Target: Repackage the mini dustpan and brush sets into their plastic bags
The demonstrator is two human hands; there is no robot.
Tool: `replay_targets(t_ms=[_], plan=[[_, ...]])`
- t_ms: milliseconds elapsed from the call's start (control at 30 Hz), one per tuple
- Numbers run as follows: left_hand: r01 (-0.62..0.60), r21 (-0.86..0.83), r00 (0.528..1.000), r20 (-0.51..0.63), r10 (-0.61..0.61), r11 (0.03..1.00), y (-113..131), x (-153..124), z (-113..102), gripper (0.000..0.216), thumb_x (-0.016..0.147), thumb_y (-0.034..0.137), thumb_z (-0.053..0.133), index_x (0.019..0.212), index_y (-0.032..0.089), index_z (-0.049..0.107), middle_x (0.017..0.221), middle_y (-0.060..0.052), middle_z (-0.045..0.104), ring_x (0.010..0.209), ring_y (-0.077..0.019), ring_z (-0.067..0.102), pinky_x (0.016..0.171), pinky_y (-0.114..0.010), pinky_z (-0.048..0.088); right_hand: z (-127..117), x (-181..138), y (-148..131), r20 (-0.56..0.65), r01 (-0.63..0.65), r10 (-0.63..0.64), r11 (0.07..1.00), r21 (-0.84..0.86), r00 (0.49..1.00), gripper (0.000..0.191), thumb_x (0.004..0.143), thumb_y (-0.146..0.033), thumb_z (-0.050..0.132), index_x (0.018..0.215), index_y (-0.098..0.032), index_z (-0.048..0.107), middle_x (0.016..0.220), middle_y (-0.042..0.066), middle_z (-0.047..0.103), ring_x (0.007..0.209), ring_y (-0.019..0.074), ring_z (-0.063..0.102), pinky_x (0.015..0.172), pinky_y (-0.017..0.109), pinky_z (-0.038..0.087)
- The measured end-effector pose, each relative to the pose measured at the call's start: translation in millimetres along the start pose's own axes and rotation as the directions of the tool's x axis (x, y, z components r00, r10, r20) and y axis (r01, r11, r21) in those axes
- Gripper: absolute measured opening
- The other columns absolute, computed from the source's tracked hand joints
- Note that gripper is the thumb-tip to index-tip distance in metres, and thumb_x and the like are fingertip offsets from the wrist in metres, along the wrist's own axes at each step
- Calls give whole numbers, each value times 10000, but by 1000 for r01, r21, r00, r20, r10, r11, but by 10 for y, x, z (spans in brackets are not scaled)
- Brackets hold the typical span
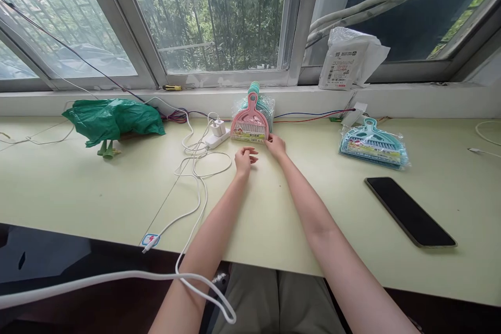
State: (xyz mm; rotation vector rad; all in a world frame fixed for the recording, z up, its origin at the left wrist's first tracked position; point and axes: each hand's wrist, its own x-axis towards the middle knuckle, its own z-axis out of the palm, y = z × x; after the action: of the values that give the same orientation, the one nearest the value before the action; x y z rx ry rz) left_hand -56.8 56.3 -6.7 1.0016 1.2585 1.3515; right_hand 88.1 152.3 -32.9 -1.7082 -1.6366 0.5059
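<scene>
A pink mini dustpan and brush set [251,120] in clear wrap leans upright against the wall below the window, with several teal ones [267,107] stacked behind it. My right hand [276,146] pinches the lower right corner of the pink set. Just in front of the stack, my left hand [246,160] hovers over or rests on the table, its fingers loosely bent and apart, holding nothing. Further right, more teal dustpan and brush sets [373,145] lie in clear wrap.
White cables [199,177] run from a power strip [217,136] across the pale table [117,193] and over my left forearm. A green plastic bag [115,121] lies left, a black phone [409,211] right. On the sill are a white package [344,60] and a yellow-handled screwdriver [172,87].
</scene>
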Motion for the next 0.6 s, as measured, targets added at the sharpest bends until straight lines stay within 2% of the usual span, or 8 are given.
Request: replay_targets(t_ms=[100,167,233,300,367,433,500,600], plan=[[-28,29,997,-66,30,999,12,37,-26,206,798,151,397,898,172,576,889,-45,683,587,-88,596,633,-242,483,-35,-88,-49,44,13,-11,998,-57,999,217,877,-302,503,1036,-240,638,1110,58,718,1028,255,642,902,352,421],[-78,100,982,-163,94,992,16,75,-69,209,812,142,410,944,188,564,1021,-65,679,730,-122,642,684,-262,499,-61,-170,-67,65,3,1,997,-75,998,248,868,-296,501,1059,-236,648,1095,63,719,1024,264,641,893,347,427],[-114,241,934,-305,186,964,16,121,-132,220,821,132,455,1004,204,553,1171,-86,647,988,-181,642,821,-313,502,-94,-275,-64,89,7,-1,998,-68,996,270,859,-294,494,1067,-231,654,1079,66,720,1006,264,638,880,343,432],[-62,391,862,-442,247,918,13,178,-209,249,820,167,552,1066,209,541,1280,-112,601,1218,-247,547,988,-388,434,-135,-401,-40,114,36,-33,999,-21,993,290,847,-289,489,1077,-228,655,1065,62,720,975,253,634,863,335,437],[-2,419,832,-504,234,908,3,246,-290,343,817,255,637,1138,207,523,1335,-132,572,1290,-279,497,1054,-420,376,-185,-542,2,137,76,-81,996,47,987,298,830,-284,492,1073,-223,655,1042,55,718,936,237,626,840,327,444],[-28,334,883,-434,180,942,-9,311,-359,442,821,353,662,1207,209,503,1293,-123,609,1216,-252,570,1007,-376,416,-250,-691,59,146,108,-125,987,121,981,284,808,-285,501,1035,-219,658,993,47,715,885,220,614,814,319,452],[-93,246,956,-250,155,965,-13,352,-396,480,800,441,680,1190,194,547,1163,-107,676,1081,-232,644,888,-322,475,-338,-842,138,107,110,-134,973,203,985,256,783,-279,497,973,-213,655,939,38,706,837,204,597,797,314,456],[-175,226,985,38,171,958,15,317,-369,481,738,542,703,1020,154,665,936,-85,717,888,-221,678,716,-272,490,-522,-1054,309,19,95,-107,937,337,994,222,743,-274,489,892,-202,637,893,31,686,799,191,576,794,319,457]])
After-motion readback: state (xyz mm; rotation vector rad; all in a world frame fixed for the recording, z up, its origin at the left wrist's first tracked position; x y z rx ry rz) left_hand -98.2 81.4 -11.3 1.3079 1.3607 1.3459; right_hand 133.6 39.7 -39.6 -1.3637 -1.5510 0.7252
